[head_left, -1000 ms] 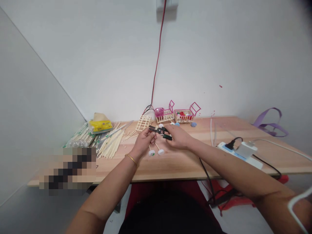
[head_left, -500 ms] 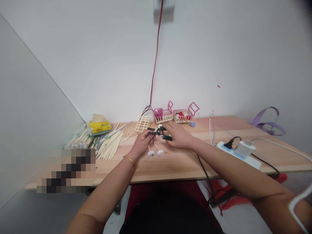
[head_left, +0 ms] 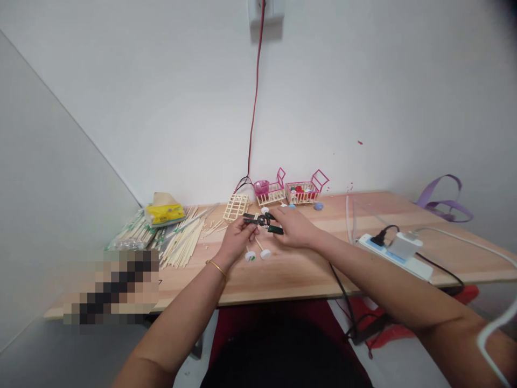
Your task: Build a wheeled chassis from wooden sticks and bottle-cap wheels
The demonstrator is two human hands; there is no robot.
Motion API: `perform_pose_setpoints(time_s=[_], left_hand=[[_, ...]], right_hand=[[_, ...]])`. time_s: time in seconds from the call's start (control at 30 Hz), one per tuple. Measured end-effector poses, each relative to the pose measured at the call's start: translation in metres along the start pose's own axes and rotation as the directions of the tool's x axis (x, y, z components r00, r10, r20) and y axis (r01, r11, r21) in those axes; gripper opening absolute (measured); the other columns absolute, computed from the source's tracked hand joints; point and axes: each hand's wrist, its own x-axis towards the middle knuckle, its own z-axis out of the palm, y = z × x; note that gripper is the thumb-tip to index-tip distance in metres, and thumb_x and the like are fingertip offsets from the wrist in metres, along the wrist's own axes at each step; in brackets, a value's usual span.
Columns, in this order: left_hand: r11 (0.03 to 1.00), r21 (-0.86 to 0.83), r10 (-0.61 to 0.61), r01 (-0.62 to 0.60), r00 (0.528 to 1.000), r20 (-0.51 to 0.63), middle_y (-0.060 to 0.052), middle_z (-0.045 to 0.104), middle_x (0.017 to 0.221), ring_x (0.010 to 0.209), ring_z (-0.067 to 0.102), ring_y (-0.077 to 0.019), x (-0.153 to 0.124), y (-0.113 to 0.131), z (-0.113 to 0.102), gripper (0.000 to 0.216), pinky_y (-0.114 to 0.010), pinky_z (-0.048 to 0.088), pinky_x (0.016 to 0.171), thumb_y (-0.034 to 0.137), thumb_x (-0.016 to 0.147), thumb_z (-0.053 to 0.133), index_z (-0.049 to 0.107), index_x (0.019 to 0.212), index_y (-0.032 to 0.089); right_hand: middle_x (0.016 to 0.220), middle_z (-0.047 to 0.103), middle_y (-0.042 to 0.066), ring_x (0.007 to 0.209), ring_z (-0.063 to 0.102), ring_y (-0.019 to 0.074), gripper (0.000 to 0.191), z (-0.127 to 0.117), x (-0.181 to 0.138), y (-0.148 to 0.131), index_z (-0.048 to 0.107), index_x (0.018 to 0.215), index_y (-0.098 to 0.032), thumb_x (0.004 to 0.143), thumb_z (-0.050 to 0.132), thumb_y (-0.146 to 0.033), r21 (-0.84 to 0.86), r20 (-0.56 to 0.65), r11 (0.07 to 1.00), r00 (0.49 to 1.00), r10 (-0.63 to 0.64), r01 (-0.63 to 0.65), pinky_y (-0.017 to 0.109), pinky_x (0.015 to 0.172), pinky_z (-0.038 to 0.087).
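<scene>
My right hand (head_left: 297,226) is wrapped round the dark green handles of a pair of pliers (head_left: 275,230), whose black head points left. The handles stand spread apart. At the pliers' head, my left hand (head_left: 238,235) pinches with thumb and fingers; what it holds is too small and covered to name. Just below the hands, two thin wooden sticks (head_left: 259,244) reach down to white discs (head_left: 265,253), one with a green mark. Another white disc (head_left: 265,210) shows just beyond the pliers.
Behind the hands stand a bare stick frame (head_left: 236,208), a small stick cart with a pink cup (head_left: 262,187) and another cart (head_left: 302,199) holding coloured caps. Loose sticks (head_left: 183,245) and a yellow packet (head_left: 165,214) lie left. A power strip (head_left: 418,268) sits right.
The right hand and pliers have shifted very slightly left and down. A blue cap and a white piece beyond the right hand now show. The discs stay where they were.
</scene>
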Motion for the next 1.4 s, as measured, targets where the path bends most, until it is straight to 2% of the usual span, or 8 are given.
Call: perform_pose_setpoints(time_s=[0.2,0.43,0.7,0.87,1.13,1.4], left_hand=[[1.000,0.001,0.006,-0.006,1.000,0.027,0.000,0.060,0.066,0.049,0.045,-0.0066,-0.0007,0.0017,-0.0018,0.018,-0.021,0.035,0.050,0.032,0.078,0.063,0.058,0.077,0.014],[1.000,-0.008,0.006,-0.006,0.999,0.033,0.000,0.059,0.066,0.050,0.044,-0.0064,0.0002,-0.0060,-0.0033,0.019,-0.021,0.034,0.050,0.032,0.081,0.061,0.060,0.077,0.014],[0.999,-0.048,-0.018,0.020,0.999,0.030,0.001,0.056,0.062,0.048,0.041,-0.0056,-0.0010,-0.0043,-0.0012,0.024,-0.020,0.031,0.049,0.035,0.081,0.061,0.057,0.071,0.013],[0.994,-0.107,-0.033,0.032,0.999,-0.004,0.002,0.057,0.065,0.047,0.041,-0.0052,0.0006,-0.0059,0.0025,0.021,-0.020,0.031,0.048,0.034,0.079,0.062,0.055,0.080,0.015],[0.981,-0.195,-0.009,0.009,1.000,-0.001,0.002,0.053,0.061,0.049,0.041,-0.0049,0.0010,-0.0057,-0.0006,0.020,-0.020,0.031,0.049,0.031,0.078,0.064,0.055,0.073,0.014],[0.962,-0.268,-0.039,0.043,0.999,0.018,0.003,0.052,0.059,0.046,0.037,-0.0041,0.0003,-0.0033,0.0012,0.021,-0.019,0.027,0.046,0.033,0.076,0.065,0.055,0.075,0.014]], right_hand=[[0.109,0.057,0.015,0.099,0.051,0.0279,0.046,-0.0048,-0.0039,-0.0003,0.049,0.117,-0.013,0.073,0.054,-0.026,0.017,0.012,1.000,1.000,-0.014,0.014,0.037,0.080,0.040],[0.114,0.055,0.015,0.103,0.049,0.0289,0.051,-0.0042,-0.0047,0.0002,0.047,0.122,-0.013,0.073,0.055,-0.027,0.021,0.009,1.000,1.000,-0.006,0.005,0.039,0.083,0.039],[0.103,0.059,0.014,0.092,0.053,0.0263,0.038,-0.0008,-0.0026,0.0011,0.049,0.110,-0.013,0.076,0.052,-0.029,-0.004,0.012,1.000,1.000,-0.020,0.020,0.035,0.076,0.040],[0.097,0.060,0.014,0.086,0.055,0.0259,0.033,0.0019,0.0012,0.0006,0.050,0.106,-0.013,0.076,0.051,-0.028,-0.027,0.029,1.000,1.000,0.013,-0.013,0.035,0.072,0.040],[0.113,0.054,0.017,0.103,0.049,0.0288,0.045,-0.0033,0.0052,0.0002,0.048,0.115,-0.013,0.073,0.055,-0.026,0.004,0.008,0.999,0.999,-0.043,0.043,0.040,0.086,0.039],[0.115,0.053,0.017,0.105,0.047,0.0296,0.047,-0.0042,0.0044,-0.0004,0.048,0.117,-0.012,0.072,0.056,-0.026,0.016,-0.018,0.997,0.997,-0.071,0.072,0.042,0.087,0.039]])
